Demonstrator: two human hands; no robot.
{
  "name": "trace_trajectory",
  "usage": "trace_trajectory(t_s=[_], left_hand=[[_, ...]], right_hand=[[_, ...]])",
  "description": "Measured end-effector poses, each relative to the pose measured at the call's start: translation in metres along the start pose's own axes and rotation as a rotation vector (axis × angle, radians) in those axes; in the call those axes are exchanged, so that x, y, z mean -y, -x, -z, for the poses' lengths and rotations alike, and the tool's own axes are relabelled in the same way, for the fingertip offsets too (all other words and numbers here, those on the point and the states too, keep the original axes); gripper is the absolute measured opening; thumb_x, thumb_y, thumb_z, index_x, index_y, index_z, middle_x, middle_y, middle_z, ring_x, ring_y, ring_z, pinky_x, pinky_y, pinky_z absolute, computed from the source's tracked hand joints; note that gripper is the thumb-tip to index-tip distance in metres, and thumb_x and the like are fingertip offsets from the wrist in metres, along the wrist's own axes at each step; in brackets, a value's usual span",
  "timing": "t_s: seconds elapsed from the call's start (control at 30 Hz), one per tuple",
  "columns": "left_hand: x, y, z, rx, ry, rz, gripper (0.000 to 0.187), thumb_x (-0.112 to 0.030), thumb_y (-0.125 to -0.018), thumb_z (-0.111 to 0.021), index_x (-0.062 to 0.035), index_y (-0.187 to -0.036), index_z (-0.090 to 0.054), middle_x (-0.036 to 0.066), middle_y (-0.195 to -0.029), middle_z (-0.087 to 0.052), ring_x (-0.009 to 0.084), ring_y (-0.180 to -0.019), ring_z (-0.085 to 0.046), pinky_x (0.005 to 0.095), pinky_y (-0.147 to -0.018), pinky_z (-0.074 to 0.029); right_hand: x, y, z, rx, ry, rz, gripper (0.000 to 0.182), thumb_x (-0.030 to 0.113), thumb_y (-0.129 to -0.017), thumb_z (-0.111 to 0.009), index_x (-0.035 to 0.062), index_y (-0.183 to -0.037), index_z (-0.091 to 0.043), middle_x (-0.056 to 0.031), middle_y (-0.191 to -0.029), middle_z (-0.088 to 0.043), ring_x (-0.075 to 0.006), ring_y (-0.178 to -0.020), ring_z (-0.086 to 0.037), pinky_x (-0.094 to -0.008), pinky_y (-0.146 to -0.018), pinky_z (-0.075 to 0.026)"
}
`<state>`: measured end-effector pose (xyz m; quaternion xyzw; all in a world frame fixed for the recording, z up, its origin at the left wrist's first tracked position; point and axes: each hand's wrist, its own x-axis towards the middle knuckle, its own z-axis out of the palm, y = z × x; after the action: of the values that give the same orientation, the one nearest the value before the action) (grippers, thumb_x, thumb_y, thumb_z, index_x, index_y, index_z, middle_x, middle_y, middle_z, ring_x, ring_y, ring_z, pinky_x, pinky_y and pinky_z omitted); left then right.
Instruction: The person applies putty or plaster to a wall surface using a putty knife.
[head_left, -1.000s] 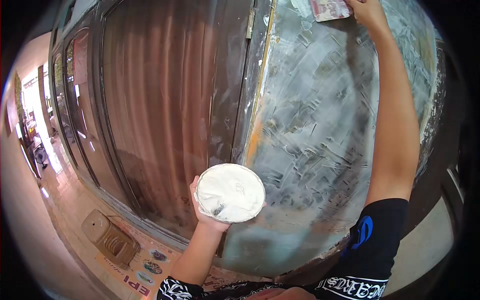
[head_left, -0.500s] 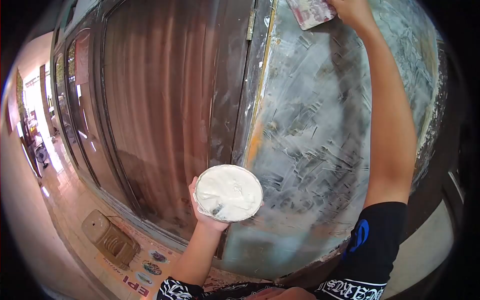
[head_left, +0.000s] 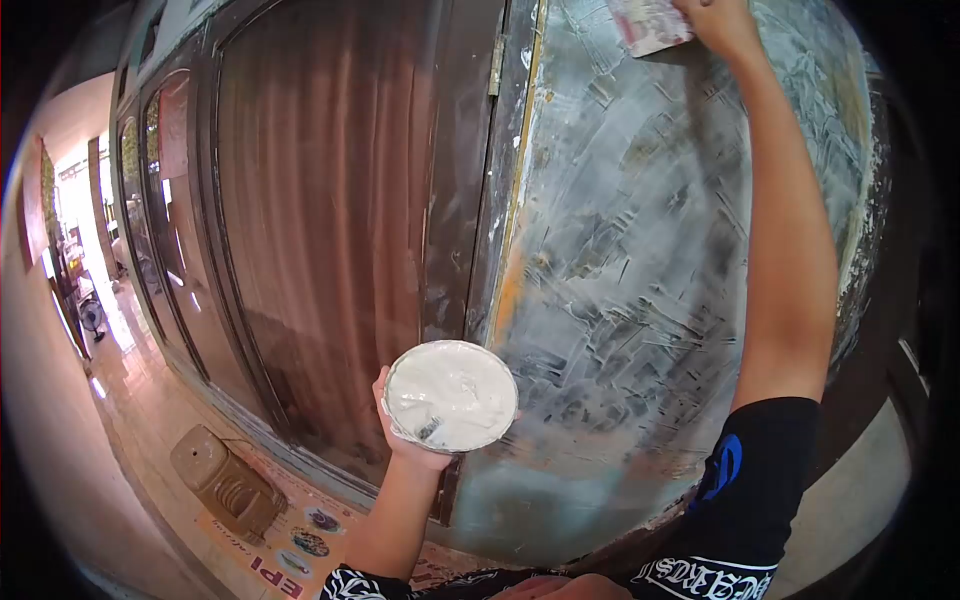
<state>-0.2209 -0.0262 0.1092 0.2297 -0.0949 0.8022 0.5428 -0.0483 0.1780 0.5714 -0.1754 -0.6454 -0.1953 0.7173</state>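
My left hand (head_left: 412, 448) is closed around a round tub (head_left: 452, 449) from below and the side. White putty (head_left: 460, 390) fills it, smeared at the rim, with a small dark gouge near the front. High on the right, my right hand (head_left: 722, 22) grips a flat, reddish putty spreader (head_left: 650, 25) coated in white. Its blade lies against or very close to the grey wall panel (head_left: 620, 240), which carries streaky whitish smears and dark marks. The top of the right hand is cut off by the frame edge.
Left of the panel stands a dark-framed glass door (head_left: 330, 200) with a brownish curtain behind it. A brown plastic stool (head_left: 228, 485) lies on the floor beside a printed sheet (head_left: 300, 550). Farther back stands a fan (head_left: 92, 317).
The spreader in my right hand has slid rightward and slightly up along the panel. The view has shifted a little; my left hand still holds the tub at about the same place.
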Motion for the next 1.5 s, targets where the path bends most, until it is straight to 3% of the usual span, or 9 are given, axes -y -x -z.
trace_trajectory(t_s=[0.5,0.73,0.8,1.0,1.17,1.2,1.27,1.33,1.5], left_hand=[[0.006,0.018,0.005,0.066,-0.070,-0.086,0.074,-0.064,-0.093,-0.041,-0.0076,-0.139,-0.053,0.016,-0.144,-0.051,0.0441,-0.128,-0.050,0.0667,-0.105,-0.038],[0.024,0.022,0.003,-0.027,-0.143,-0.112,0.071,-0.062,-0.094,-0.041,-0.0079,-0.137,-0.055,0.017,-0.141,-0.054,0.0453,-0.124,-0.052,0.0676,-0.103,-0.039],[0.022,0.024,0.008,-0.082,-0.131,-0.151,0.072,-0.063,-0.093,-0.041,-0.0079,-0.136,-0.056,0.017,-0.141,-0.055,0.0458,-0.125,-0.052,0.0697,-0.103,-0.038],[0.025,0.027,0.010,-0.150,-0.144,-0.178,0.073,-0.064,-0.091,-0.042,-0.0086,-0.137,-0.055,0.017,-0.142,-0.053,0.0468,-0.126,-0.050,0.0744,-0.102,-0.035],[0.036,0.024,0.008,-0.140,-0.167,-0.148,0.074,-0.065,-0.092,-0.041,-0.0087,-0.138,-0.054,0.017,-0.143,-0.052,0.0471,-0.126,-0.050,0.0740,-0.101,-0.036],[0.038,0.024,0.007,-0.140,-0.166,-0.149,0.074,-0.065,-0.092,-0.041,-0.0087,-0.138,-0.054,0.017,-0.143,-0.052,0.0471,-0.126,-0.050,0.0740,-0.101,-0.036],[0.035,0.024,0.004,-0.119,-0.147,-0.132,0.072,-0.064,-0.092,-0.040,-0.0088,-0.136,-0.056,0.017,-0.140,-0.055,0.0463,-0.124,-0.051,0.0735,-0.101,-0.037],[0.033,0.027,0.005,-0.105,-0.118,-0.124,0.071,-0.064,-0.093,-0.039,-0.0089,-0.135,-0.057,0.016,-0.138,-0.057,0.0455,-0.123,-0.053,0.0729,-0.100,-0.037],[0.027,0.029,0.008,-0.194,-0.122,-0.171,0.071,-0.064,-0.093,-0.039,-0.0088,-0.135,-0.057,0.017,-0.138,-0.057,0.0457,-0.123,-0.053,0.0728,-0.100,-0.038]], right_hand=[[-0.089,-0.047,0.031,0.106,-0.258,-0.213,0.036,0.027,-0.082,-0.077,-0.0032,-0.067,-0.067,-0.0155,-0.060,-0.065,-0.0236,-0.056,-0.064,-0.0394,-0.058,-0.050],[-0.049,-0.016,-0.010,0.001,0.240,0.013,0.035,0.027,-0.081,-0.079,-0.0070,-0.079,-0.069,-0.0203,-0.077,-0.071,-0.0270,-0.071,-0.068,-0.0393,-0.067,-0.053],[-0.094,-0.051,0.022,0.297,0.468,-0.041,0.048,0.048,-0.088,-0.071,0.0001,-0.089,-0.074,-0.0036,-0.083,-0.070,-0.0119,-0.075,-0.060,-0.0303,-0.074,-0.048],[-0.135,-0.056,0.052,0.153,-0.139,-0.019,0.060,0.053,-0.084,-0.068,-0.0070,-0.084,-0.071,-0.0236,-0.077,-0.069,-0.0378,-0.066,-0.062,-0.0423,-0.069,-0.051],[-0.030,0.011,0.022,-0.072,-0.004,0.021,0.035,0.025,-0.081,-0.076,-0.0080,-0.092,-0.068,-0.0265,-0.086,-0.070,-0.0325,-0.079,-0.069,-0.0421,-0.073,-0.053],[-0.083,-0.035,0.013,0.309,0.154,0.030,0.059,0.054,-0.084,-0.069,-0.0050,-0.084,-0.072,-0.0237,-0.081,-0.070,-0.0380,-0.073,-0.066,-0.0435,-0.072,-0.051],[-0.120,-0.045,0.031,0.082,0.269,-0.042,0.060,0.056,-0.083,-0.067,-0.0039,-0.081,-0.073,-0.0266,-0.083,-0.070,-0.0444,-0.084,-0.069,-0.0484,-0.075,-0.051],[-0.152,-0.075,0.077,0.319,0.505,-0.175,0.063,0.054,-0.083,-0.070,-0.0031,-0.110,-0.071,-0.0224,-0.114,-0.070,-0.0335,-0.105,-0.068,-0.0438,-0.088,-0.050],[-0.184,-0.071,0.113,0.169,-0.082,-0.232,0.067,0.063,-0.079,-0.072,-0.0013,-0.098,-0.075,-0.0092,-0.101,-0.072,-0.0181,-0.098,-0.063,-0.0331,-0.090,-0.046]])
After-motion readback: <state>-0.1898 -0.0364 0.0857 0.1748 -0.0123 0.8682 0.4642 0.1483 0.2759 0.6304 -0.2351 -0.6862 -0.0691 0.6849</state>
